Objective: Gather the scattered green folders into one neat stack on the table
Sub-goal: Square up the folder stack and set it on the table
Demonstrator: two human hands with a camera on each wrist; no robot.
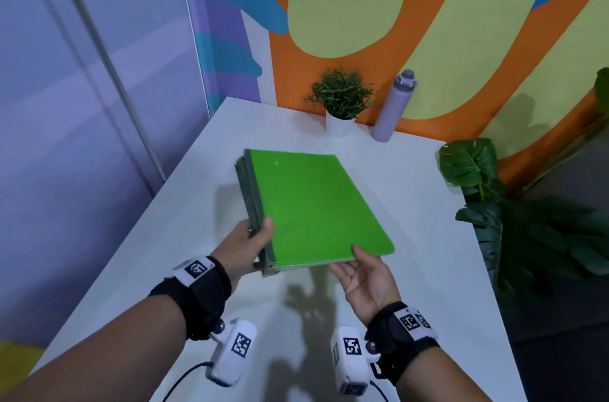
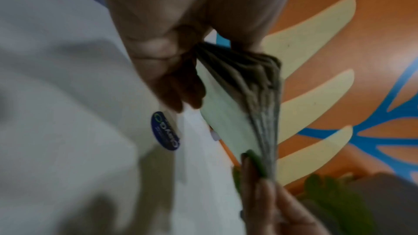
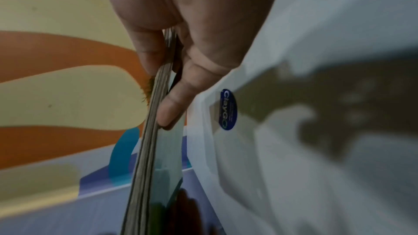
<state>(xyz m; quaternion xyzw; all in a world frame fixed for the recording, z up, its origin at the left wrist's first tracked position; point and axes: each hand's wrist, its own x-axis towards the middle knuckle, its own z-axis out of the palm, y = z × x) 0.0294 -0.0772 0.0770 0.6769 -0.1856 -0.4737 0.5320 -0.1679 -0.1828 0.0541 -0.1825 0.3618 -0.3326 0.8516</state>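
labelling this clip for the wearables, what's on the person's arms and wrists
Both forearms are bare, no sleeves. The left hand and right hand are ungloved. Each wrist wears a black band with a white square-code tag, plus a white camera pod with its own code tag and a dark cable.

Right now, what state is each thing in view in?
Green folders: gathered in one stack, held above the table.
Left hand: grips the stack's left edge.
Right hand: pinches its near edge.
Purple bottle: upright, capped.
Potted plant: upright.
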